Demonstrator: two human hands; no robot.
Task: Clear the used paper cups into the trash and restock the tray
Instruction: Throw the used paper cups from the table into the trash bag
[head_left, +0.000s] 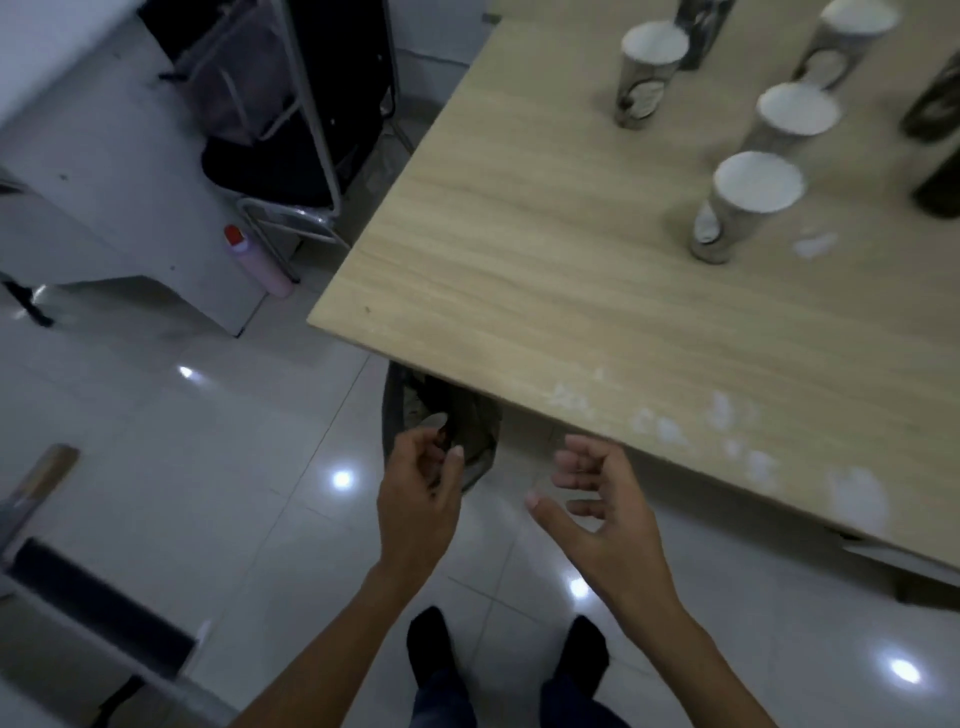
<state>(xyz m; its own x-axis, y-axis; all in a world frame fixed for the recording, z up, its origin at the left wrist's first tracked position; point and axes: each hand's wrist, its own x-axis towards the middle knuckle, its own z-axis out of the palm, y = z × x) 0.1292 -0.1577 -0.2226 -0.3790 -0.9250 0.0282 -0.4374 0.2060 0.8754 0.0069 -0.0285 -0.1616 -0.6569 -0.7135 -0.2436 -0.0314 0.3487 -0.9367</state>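
left hand (421, 499) loosely curled, empty, above trash bin (395, 410) | right hand (597, 514) relaxed open, empty | four paper cups (748, 208) upright, far right on tabletop (519, 260)

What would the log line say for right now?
left hand: empty, by trash bin | right hand: empty | paper cups: four upright on table

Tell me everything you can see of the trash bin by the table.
The trash bin is dark and looks round, standing on the tiled floor, its far side hidden under the table corner. A dark liner seems crumpled inside, with something pale on it. The left hand hovers over its near rim; contact is unclear.
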